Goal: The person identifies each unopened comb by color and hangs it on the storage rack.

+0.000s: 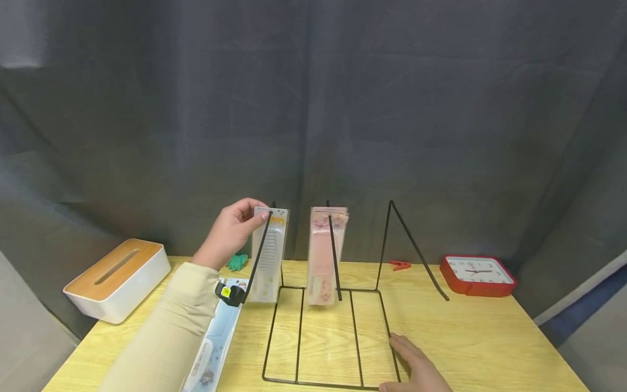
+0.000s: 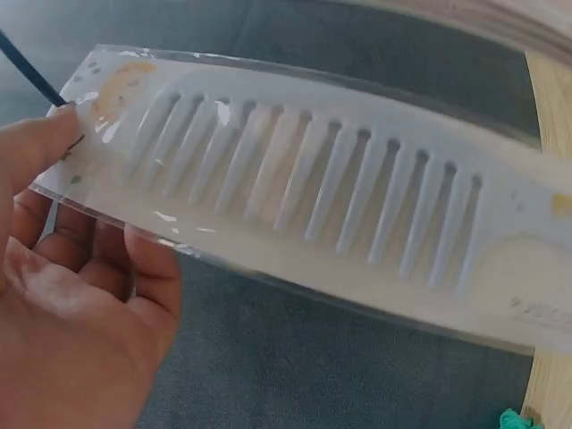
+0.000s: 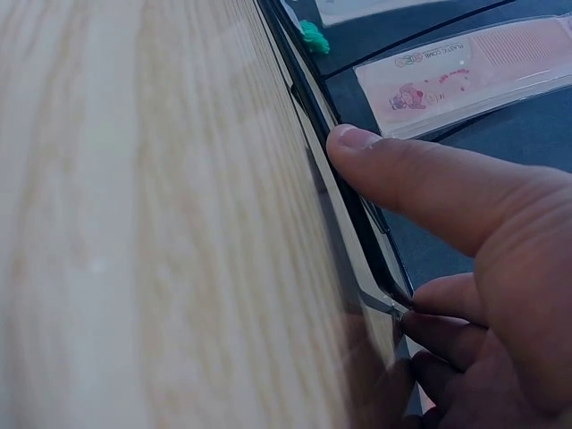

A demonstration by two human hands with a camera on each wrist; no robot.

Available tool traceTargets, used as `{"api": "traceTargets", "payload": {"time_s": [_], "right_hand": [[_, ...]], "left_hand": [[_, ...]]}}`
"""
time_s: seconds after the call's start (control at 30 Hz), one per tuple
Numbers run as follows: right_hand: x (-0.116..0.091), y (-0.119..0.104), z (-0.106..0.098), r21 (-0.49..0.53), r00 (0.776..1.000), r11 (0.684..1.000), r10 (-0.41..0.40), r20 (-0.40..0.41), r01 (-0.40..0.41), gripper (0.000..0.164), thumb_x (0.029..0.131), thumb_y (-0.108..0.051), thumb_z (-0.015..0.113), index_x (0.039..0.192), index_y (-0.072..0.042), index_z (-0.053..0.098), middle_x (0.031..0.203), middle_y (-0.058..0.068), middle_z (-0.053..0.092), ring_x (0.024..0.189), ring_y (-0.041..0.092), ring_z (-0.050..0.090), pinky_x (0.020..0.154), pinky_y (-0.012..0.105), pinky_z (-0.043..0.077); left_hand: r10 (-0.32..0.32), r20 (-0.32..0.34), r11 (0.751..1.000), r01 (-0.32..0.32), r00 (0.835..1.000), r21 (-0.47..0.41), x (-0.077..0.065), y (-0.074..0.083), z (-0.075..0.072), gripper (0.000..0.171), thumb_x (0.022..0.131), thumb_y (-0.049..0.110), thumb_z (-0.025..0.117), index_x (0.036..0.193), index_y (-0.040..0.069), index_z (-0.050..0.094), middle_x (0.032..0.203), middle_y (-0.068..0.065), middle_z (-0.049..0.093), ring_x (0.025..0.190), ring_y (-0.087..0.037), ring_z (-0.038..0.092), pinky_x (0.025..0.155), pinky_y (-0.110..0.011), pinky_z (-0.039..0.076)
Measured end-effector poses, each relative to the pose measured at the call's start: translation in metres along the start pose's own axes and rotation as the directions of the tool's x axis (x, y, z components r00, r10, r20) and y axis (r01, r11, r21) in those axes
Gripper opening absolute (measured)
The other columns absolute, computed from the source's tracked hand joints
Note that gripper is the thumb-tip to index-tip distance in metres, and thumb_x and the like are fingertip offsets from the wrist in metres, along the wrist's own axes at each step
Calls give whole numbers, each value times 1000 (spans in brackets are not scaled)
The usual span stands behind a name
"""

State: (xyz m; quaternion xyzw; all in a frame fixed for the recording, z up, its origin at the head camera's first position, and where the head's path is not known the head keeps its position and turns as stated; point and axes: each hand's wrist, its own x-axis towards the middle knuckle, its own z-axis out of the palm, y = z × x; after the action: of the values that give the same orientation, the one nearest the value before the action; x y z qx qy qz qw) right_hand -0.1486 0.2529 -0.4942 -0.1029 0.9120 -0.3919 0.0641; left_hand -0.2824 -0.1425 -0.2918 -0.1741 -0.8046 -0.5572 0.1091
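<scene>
Left hand (image 1: pixel 232 227) pinching packaged comb (image 1: pixel 272 255), right hand (image 1: pixel 415 368) spread, touching rack (image 1: pixel 356 336).

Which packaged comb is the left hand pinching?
The white packaged comb, pinched at its top end by the left hand. The pink packaged combs hang on the middle hook; the blue packaged comb lies on the table.

We see the right hand (image 3: pixel 514 268) at a thin black wire bar (image 3: pixel 367 236). The thumb's tip touches the bar, and the fingers bend in near its rounded corner. Left of the grip, we see a wooden tabletop (image 3: pixel 134 223) with light stripes. Above the thumb is a pink plastic comb pack (image 3: pixel 465 76), with dark cloth (image 3: pixel 527 134) around it. Farther up, we spot a fuzzy green bundle (image 3: pixel 313 37).
</scene>
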Motion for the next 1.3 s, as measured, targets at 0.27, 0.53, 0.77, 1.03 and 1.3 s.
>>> {"api": "traceTargets", "payload": {"time_s": [0.27, 0.53, 0.77, 1.03, 1.3], "right_hand": [[0, -4, -1, -9, 1000, 1000, -5, -3, 5, 94, 76, -35, 88, 144, 13, 43, 150, 37, 36, 137, 60, 28, 100, 72, 34], [-1, -3, 0, 0, 1000, 1000, -1, 2, 1, 94, 77, -34, 88, 143, 14, 42, 149, 40, 35, 137, 61, 27, 101, 72, 33], [-2, -3, -1, 6, 1000, 1000, -2, 4, 2, 93, 78, -33, 88, 144, 13, 42, 150, 40, 34, 138, 61, 26, 101, 72, 33], [-8, -5, -4, 11, 1000, 1000, 10, 8, -10, 94, 77, -35, 87, 144, 12, 42, 150, 38, 34, 138, 60, 26, 102, 72, 32], [-7, -7, -5, 8, 1000, 1000, 17, 12, -17, 94, 78, -35, 87, 146, 10, 41, 152, 37, 33, 139, 60, 25, 103, 72, 30]], "left_hand": [[-19, 6, 1000, 19, 1000, -12, 10, -1, -2, 22, 98, 19, 67, 115, 5, 66, 102, -7, 67, 96, -20, 58, 87, -35, 46], [-34, 14, 996, 35, 999, -87, 0, -27, -9, 34, 98, 27, 68, 123, 6, 61, 116, -10, 67, 106, -21, 63, 90, -36, 51], [-175, 12, 963, 168, 985, 211, -32, -123, -15, 33, 103, 34, 59, 123, 9, 63, 117, -10, 66, 97, -24, 63, 77, -36, 51], [-325, 73, 843, 254, 943, 474, -58, -180, -2, 47, 100, 15, 60, 143, 0, 50, 147, -25, 49, 133, -47, 45, 104, -58, 40], [-314, 69, 776, 214, 947, 593, -55, -175, 0, 49, 89, 0, 68, 137, -3, 57, 134, -30, 54, 127, -49, 49, 103, -59, 40]]}}
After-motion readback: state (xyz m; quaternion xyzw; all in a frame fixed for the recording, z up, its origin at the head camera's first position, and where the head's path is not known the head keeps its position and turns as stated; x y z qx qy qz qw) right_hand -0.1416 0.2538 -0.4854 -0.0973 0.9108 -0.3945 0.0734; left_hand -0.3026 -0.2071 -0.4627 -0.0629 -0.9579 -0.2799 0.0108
